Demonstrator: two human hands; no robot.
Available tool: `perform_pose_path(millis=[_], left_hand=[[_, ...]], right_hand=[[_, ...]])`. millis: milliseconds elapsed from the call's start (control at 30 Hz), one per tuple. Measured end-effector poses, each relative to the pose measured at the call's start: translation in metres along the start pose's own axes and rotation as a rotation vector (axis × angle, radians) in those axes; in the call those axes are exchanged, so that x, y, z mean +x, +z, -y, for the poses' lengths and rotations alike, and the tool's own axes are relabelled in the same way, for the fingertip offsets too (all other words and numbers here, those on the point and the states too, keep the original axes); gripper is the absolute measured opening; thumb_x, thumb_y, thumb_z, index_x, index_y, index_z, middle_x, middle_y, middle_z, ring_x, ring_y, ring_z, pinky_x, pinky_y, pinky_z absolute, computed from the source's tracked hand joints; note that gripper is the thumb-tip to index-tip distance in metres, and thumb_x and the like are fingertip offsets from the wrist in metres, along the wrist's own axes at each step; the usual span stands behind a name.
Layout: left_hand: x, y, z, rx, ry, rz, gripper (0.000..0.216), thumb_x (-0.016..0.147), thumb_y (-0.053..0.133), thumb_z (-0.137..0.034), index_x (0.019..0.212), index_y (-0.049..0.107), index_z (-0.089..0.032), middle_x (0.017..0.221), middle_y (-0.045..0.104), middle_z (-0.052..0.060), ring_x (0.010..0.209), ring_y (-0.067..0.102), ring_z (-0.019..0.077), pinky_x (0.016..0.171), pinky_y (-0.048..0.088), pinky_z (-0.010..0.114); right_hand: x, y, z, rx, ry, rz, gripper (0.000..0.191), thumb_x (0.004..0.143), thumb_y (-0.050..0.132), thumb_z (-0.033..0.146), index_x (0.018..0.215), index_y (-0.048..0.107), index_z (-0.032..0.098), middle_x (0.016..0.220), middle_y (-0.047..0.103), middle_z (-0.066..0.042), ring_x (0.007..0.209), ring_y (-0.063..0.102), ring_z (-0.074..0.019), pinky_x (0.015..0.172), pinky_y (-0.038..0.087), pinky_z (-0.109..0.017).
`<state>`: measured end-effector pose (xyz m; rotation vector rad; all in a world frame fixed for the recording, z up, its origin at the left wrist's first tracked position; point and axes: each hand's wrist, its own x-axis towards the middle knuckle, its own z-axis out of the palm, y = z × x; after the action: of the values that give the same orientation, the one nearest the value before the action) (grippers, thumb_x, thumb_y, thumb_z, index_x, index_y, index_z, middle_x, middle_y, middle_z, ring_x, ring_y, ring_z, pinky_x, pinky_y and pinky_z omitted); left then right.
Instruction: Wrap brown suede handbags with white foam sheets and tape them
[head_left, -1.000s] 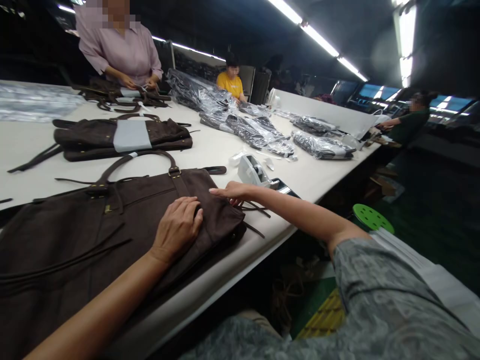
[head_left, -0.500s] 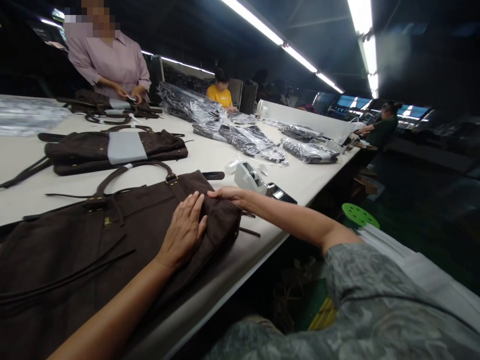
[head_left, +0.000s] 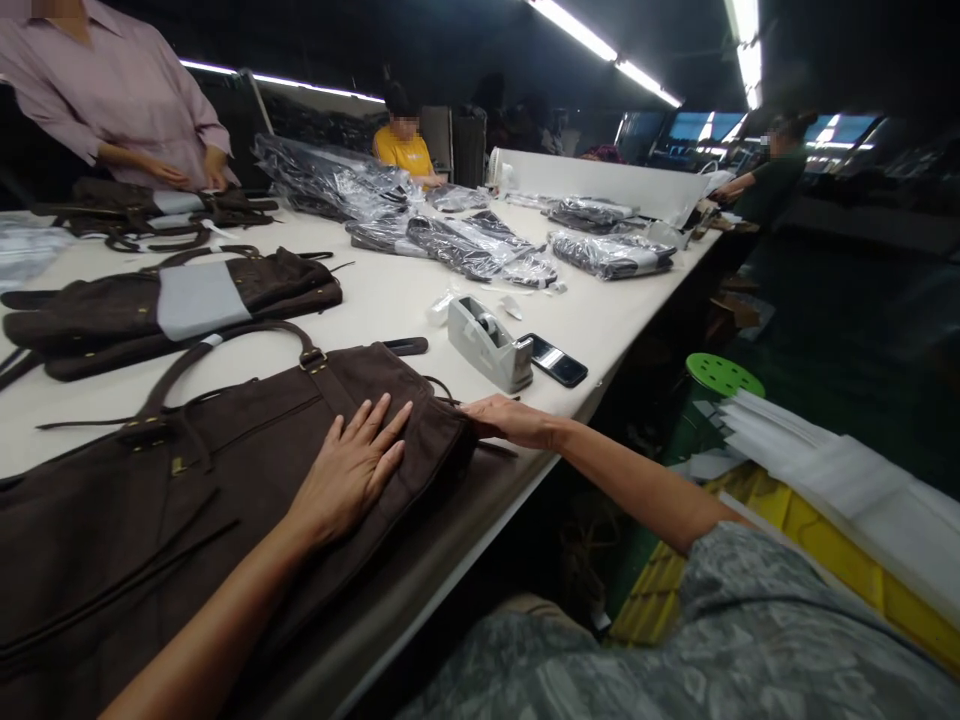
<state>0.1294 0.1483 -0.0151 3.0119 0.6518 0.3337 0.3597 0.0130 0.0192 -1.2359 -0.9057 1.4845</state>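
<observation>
Bag [head_left: 247,465]: brown, on the table [head_left: 394,300] under the left fingers; likely soft, limp, fairly light, little slip; best taken by the handle [head_left: 174,378] or both ends. Left hand [head_left: 349,475]: fingers spread, flat on the bag. Right hand [head_left: 514,420]: at the bag's end, fingertips hidden, grip cannot be told. Tape dispenser [head_left: 487,350], phone [head_left: 555,360]: just beyond the right fingers. Wrapped bags [head_left: 465,245]: well beyond both hands.

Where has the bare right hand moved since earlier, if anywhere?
Yes, the right hand moved rightward in view, judged against the grey angular tape dispenser.
</observation>
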Motion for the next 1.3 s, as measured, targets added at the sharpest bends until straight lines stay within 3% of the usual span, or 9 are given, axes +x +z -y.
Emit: perform_pose_path(millis=[200,367,467,567,800,933,1067,1167,1300], left_hand=[[-0.002,-0.006,0.0,0.047,0.059,0.041,0.052,0.101,0.023,-0.039,0.152,0.021,-0.032,0.159,0.025,0.006,0.145,0.027,0.0287,0.113,0.033,0.058],[-0.006,-0.01,-0.002,0.106,0.125,0.097,0.053,0.098,0.028,-0.036,0.152,0.025,-0.031,0.16,0.021,0.006,0.146,0.025,0.0303,0.113,0.031,0.061],[-0.001,-0.012,-0.003,0.073,0.157,0.143,0.055,0.096,0.032,-0.03,0.151,0.029,-0.03,0.16,0.018,0.008,0.147,0.023,0.0326,0.113,0.029,0.065],[0.007,-0.013,-0.007,-0.07,0.177,0.137,0.064,0.093,0.03,-0.021,0.154,0.015,-0.028,0.16,0.019,0.009,0.148,0.018,0.0294,0.117,0.022,0.063],[0.008,-0.023,-0.019,-0.333,0.17,0.119,0.058,0.094,0.027,-0.017,0.148,0.03,-0.037,0.16,0.023,0.003,0.149,0.015,0.0278,0.119,0.015,0.063],[0.011,-0.039,-0.027,-0.453,0.094,0.013,0.061,0.095,0.032,-0.017,0.151,0.018,-0.038,0.161,0.022,0.003,0.149,0.017,0.0257,0.121,0.018,0.059],[0.021,-0.051,-0.029,-0.334,0.264,-0.008,0.054,0.093,0.029,-0.015,0.142,0.037,-0.035,0.147,0.047,0.003,0.147,0.024,0.0257,0.12,0.005,0.064],[0.02,-0.05,-0.024,-0.248,0.288,-0.049,0.028,0.092,0.041,-0.024,0.113,0.059,-0.026,0.115,0.068,0.004,0.132,0.043,0.0256,0.121,0.004,0.059],[0.009,-0.044,-0.016,-0.208,0.261,-0.207,0.011,0.091,0.05,-0.023,0.093,0.061,-0.022,0.094,0.07,0.003,0.107,0.057,0.0209,0.118,0.021,0.051]], right_hand=[[-0.014,-0.007,-0.031,-0.092,-0.283,0.19,0.035,0.075,0.064,0.017,0.11,0.069,0.016,0.108,0.07,-0.005,0.108,0.061,-0.0206,0.1,0.045,-0.032],[-0.003,-0.004,-0.037,-0.427,-0.55,0.151,0.041,0.067,0.042,0.001,0.095,0.069,0.015,0.092,0.068,-0.002,0.09,0.062,-0.0157,0.085,0.049,-0.026],[0.007,-0.004,-0.036,-0.509,-0.578,0.174,0.037,0.067,0.039,-0.002,0.084,0.067,0.014,0.083,0.066,0.0,0.081,0.062,-0.013,0.076,0.048,-0.021],[0.01,-0.005,-0.035,-0.544,-0.571,0.225,0.034,0.071,0.041,-0.002,0.085,0.067,0.014,0.088,0.069,-0.001,0.083,0.064,-0.0134,0.077,0.049,-0.02],[-0.014,0.004,-0.042,-0.65,-0.606,0.108,0.062,0.072,0.055,0.007,0.133,0.052,0.017,0.126,0.063,-0.01,0.113,0.061,-0.0207,0.098,0.047,-0.029],[-0.02,0.012,-0.04,-0.621,-0.646,0.109,0.065,0.075,0.057,0.009,0.138,0.047,0.014,0.132,0.058,-0.012,0.121,0.056,-0.0204,0.106,0.043,-0.029],[-0.019,0.015,-0.024,-0.607,-0.589,0.283,0.067,0.073,0.05,0.0,0.138,0.048,0.014,0.134,0.056,-0.013,0.126,0.053,-0.0206,0.109,0.041,-0.03],[-0.009,0.009,-0.018,-0.393,-0.441,0.499,0.061,0.072,0.046,-0.004,0.13,0.057,0.014,0.135,0.056,-0.01,0.13,0.049,-0.0191,0.111,0.037,-0.029],[0.024,0.006,-0.028,0.052,-0.024,0.298,0.044,0.079,0.048,0.002,0.119,0.061,0.013,0.127,0.06,-0.01,0.116,0.061,-0.0209,0.094,0.053,-0.032]])
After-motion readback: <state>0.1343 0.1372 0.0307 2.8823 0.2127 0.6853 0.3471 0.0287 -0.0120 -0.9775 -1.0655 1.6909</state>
